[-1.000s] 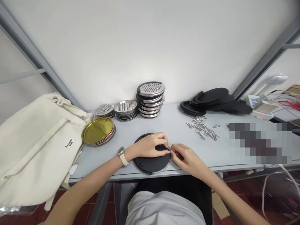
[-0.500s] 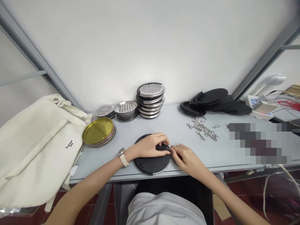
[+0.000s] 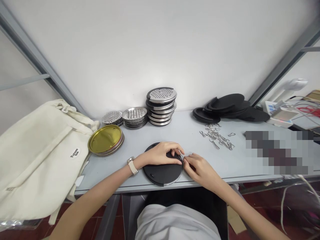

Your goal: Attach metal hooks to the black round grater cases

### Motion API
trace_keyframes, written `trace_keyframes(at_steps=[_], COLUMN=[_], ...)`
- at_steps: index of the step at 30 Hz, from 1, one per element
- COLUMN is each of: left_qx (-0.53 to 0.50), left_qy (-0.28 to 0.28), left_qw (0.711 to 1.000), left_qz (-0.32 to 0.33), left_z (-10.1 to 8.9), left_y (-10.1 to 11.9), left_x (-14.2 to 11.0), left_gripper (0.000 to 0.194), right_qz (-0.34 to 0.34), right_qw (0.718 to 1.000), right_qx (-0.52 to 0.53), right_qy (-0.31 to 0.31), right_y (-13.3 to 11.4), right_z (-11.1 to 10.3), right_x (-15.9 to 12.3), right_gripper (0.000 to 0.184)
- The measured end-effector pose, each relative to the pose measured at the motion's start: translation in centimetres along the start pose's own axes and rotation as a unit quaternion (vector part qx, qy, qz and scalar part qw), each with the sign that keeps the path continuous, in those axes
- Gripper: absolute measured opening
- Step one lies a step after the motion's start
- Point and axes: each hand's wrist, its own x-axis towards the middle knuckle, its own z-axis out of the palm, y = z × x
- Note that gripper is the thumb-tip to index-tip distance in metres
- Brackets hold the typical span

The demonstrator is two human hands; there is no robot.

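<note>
The grey table (image 3: 190, 133) ran wide, its front edge close below a round black disc (image 3: 162, 176), with open room to the disc's right. A cream canvas bag (image 3: 37, 160) lay over the table's left end. Farther back stood stacks of perforated steel graters (image 3: 161, 106), gold-lined tin lids (image 3: 105, 140) and black foam crescents (image 3: 225, 106); loose metal clips (image 3: 216, 136) lay scattered. The left hand (image 3: 162, 155) curled over the disc, holding it; the right hand (image 3: 200, 171) pinched a small metal piece (image 3: 181, 156) at its rim, partly hidden by the fingers.
</note>
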Motion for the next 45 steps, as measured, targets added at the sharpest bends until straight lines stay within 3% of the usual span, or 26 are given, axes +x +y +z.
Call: trace_keyframes(at_steps=[18,28,45], left_qx=[-0.023,-0.014,-0.036], left_qy=[0.006,0.001,-0.009], left_qw=[1.0,1.0,0.999], left_qz=[-0.002,0.006,0.004], left_z=[0.03,0.03,0.02], left_y=[0.06,-0.19,-0.39], left_x=[0.02,0.06,0.01], left_gripper=[0.027,0.03,0.031], right_qz=[0.022,-0.01,-0.005], right_qw=[0.999,0.999,1.0], right_qx=[0.031,-0.033,0.004], right_qy=[0.004,-0.011,-0.023], right_y=[-0.26,-0.24,0.0], right_z=[-0.32,-0.11,-0.25], right_x=[0.16,0.11,0.13], right_gripper=[0.035,0.028,0.032])
